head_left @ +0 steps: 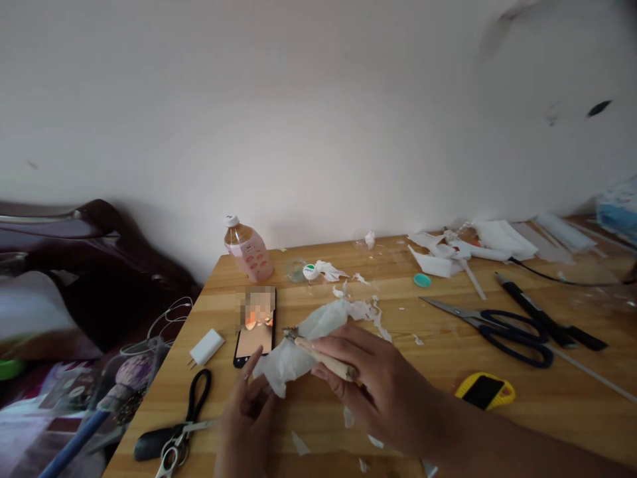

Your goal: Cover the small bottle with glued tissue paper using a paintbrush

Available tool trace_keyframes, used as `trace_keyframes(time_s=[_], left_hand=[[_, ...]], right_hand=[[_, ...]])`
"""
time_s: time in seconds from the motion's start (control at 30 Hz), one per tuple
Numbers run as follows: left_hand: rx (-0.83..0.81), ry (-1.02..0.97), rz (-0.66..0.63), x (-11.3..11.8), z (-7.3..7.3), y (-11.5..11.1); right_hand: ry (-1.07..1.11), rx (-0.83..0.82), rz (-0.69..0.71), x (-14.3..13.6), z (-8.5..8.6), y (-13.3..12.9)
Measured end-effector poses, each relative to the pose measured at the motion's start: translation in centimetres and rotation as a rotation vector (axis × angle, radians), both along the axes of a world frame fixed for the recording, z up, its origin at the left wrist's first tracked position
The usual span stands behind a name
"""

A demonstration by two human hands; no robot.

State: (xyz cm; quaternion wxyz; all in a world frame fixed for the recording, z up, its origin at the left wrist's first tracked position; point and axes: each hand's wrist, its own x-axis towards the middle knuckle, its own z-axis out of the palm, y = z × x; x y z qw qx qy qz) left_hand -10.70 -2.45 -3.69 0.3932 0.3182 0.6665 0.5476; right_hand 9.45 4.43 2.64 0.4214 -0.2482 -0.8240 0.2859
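Note:
My right hand (pixel 371 368) is closed around the pale, thick handle of a small brush (pixel 323 358). The brush's dark tip points left and rests on or just above a crumpled piece of white tissue paper (pixel 323 318). At the near-left edge of this paper is my left hand (pixel 249 405), its fingers bent against the edge, one finger raised. Part of its grip is hidden. Just beyond the left hand lies a phone (pixel 256 325) with its screen lit. Torn white scraps (pixel 365 310) lie beside the tissue on the wooden table (pixel 423 438).
A pink bottle (pixel 249 252) stands at the back left. A white charger (pixel 206 346) and small scissors (pixel 174 455) lie at the left. Large scissors (pixel 490 325), a black pen-like tool (pixel 535 309), a yellow-and-black object (pixel 485 390) and a turquoise cap (pixel 422 280) lie right; papers (pixel 505 239) behind.

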Motion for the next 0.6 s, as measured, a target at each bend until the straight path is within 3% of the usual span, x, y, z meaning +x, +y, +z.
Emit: trace_keyframes(time_s=[0.13,0.27,0.33,0.5,0.6], left_hand=[[-0.013,-0.038,0.017,0.5,0.3,0.2],[-0.020,-0.023,0.062,0.5,0.5,0.0],[-0.015,-0.011,0.088,0.4,0.5,0.0],[-0.020,-0.043,0.097,0.5,0.9,-0.2],[-0.023,-0.048,0.087,0.5,1.3,-0.3]], right_hand=[[-0.100,0.132,0.061,0.3,0.2,-0.7],[-0.222,0.601,0.060,0.6,-0.2,-1.8],[-0.286,0.758,0.047,0.7,-0.9,-2.4],[-0.298,0.734,0.044,0.6,-2.9,-3.6],[-0.236,0.679,0.027,1.5,-2.7,-3.8]])
